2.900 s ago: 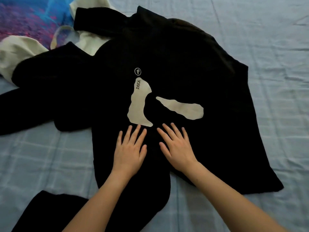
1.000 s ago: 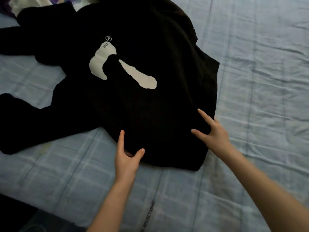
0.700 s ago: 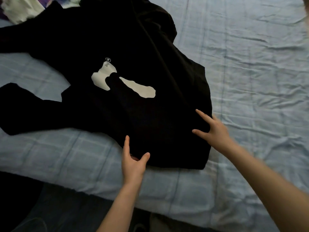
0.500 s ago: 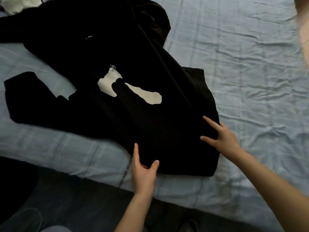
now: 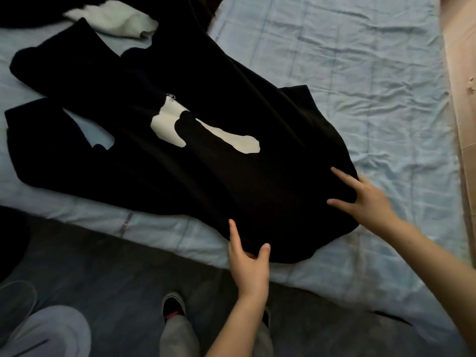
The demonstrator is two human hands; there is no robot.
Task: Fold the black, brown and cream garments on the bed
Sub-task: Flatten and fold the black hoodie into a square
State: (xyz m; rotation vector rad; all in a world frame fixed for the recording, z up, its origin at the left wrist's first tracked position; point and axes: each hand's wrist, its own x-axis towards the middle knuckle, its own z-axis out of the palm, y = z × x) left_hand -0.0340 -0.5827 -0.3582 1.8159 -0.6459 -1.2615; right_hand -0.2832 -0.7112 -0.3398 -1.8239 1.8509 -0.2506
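Diagonally across the blue checked bed sheet (image 5: 360,73) lies the black garment (image 5: 231,181). Its long axis runs from the collar end at upper left to the hem at lower right. The hem points toward the person standing at the mattress edge, and two sleeves trail off to the left. A white print (image 5: 167,127) sits mid-chest, creased near its top. The cream garment (image 5: 113,20) lies beyond the collar end, at the top left.

The left hand (image 5: 248,264) grips the hem close to the bed's near edge: forefinger and thumb lie spread on top, and the remaining fingers are tucked out of sight under the cloth. The right hand (image 5: 368,199) holds the garment's right side edge in like fashion, forefinger and thumb splayed wide over the fabric and the rest hidden beneath it. The hem bows in a curve between the two hands.

Nearly three seconds earlier, both palms lay flat on the chest just below the print. Since half a second ago the grasp is unchanged, but the hem has come closer to the mattress edge. The view has also tipped downward, so that the dark floor (image 5: 103,266), a black shoe (image 5: 173,304) and a grey trouser leg (image 5: 177,336) are now in sight. A tan panel (image 5: 461,73) borders the bed on the right.
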